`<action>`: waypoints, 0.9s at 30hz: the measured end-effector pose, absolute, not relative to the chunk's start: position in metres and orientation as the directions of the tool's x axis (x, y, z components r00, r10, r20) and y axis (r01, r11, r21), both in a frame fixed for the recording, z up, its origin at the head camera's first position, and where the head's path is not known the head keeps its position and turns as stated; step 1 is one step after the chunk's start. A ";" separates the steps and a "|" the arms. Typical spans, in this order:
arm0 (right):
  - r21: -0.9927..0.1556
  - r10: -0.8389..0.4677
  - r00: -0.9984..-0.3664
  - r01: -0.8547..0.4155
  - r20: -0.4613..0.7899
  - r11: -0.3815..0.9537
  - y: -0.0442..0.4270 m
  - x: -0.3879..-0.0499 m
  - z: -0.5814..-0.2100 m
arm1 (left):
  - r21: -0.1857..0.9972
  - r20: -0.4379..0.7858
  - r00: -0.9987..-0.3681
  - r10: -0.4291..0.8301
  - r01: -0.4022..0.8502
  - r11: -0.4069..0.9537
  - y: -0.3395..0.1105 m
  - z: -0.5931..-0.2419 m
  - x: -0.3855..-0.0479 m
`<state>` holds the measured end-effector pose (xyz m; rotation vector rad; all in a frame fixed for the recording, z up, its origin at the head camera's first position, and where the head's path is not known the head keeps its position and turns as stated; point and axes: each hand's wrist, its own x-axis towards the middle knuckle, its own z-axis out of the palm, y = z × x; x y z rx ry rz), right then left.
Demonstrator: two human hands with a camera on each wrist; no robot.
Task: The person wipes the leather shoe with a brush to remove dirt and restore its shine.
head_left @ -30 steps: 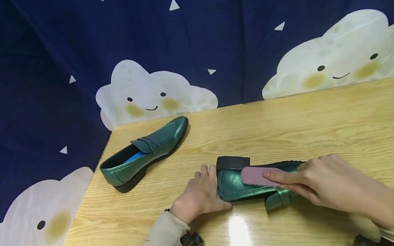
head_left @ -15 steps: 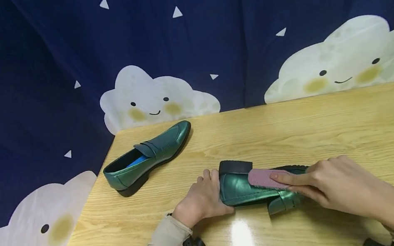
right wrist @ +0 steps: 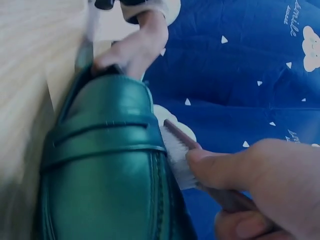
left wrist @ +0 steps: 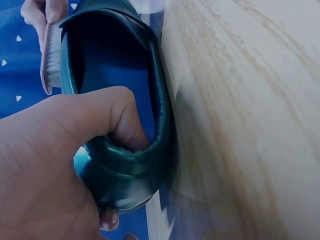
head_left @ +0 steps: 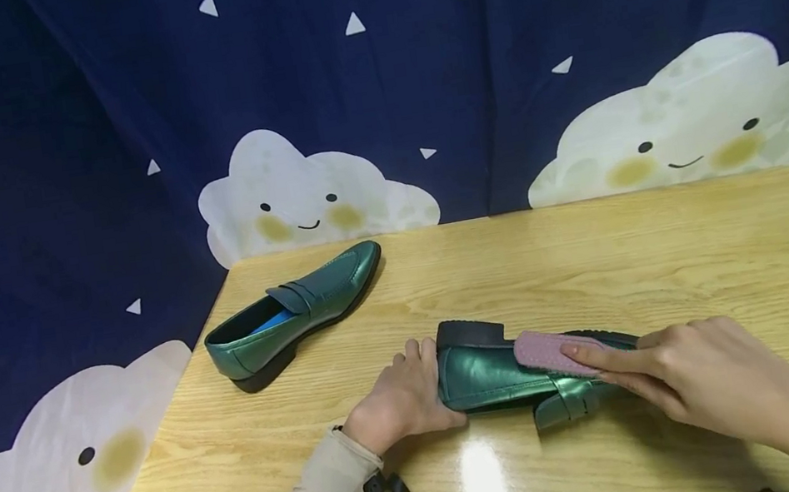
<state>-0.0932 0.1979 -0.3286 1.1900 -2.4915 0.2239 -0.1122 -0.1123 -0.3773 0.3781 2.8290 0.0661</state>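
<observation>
A green metallic loafer (head_left: 484, 376) lies on its side on the table, its black heel turned away. My left hand (head_left: 404, 396) grips its heel end; in the left wrist view the thumb (left wrist: 117, 112) hooks over the collar into the shoe. My right hand (head_left: 708, 378) holds a pink-backed brush (head_left: 549, 352) against the loafer's upturned side. White bristles (right wrist: 177, 157) touch the upper beside the strap in the right wrist view. Part of the toe is hidden behind the right hand in the head view.
A second green loafer (head_left: 298, 314) with a blue insole stands upright at the table's back left. The wooden table (head_left: 669, 258) ends at a dark blue curtain (head_left: 460, 68) printed with clouds and triangles.
The right hand and brush have slid to the right along the shoe's side, toward the toe. My left hand keeps its grip on the heel end. The head view has tilted slightly.
</observation>
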 end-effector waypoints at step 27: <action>0.017 -0.670 -0.660 -0.707 0.340 0.707 0.232 -0.085 -0.326 | 0.128 -0.285 -0.918 0.275 0.248 0.960 -0.115 -0.378 -0.114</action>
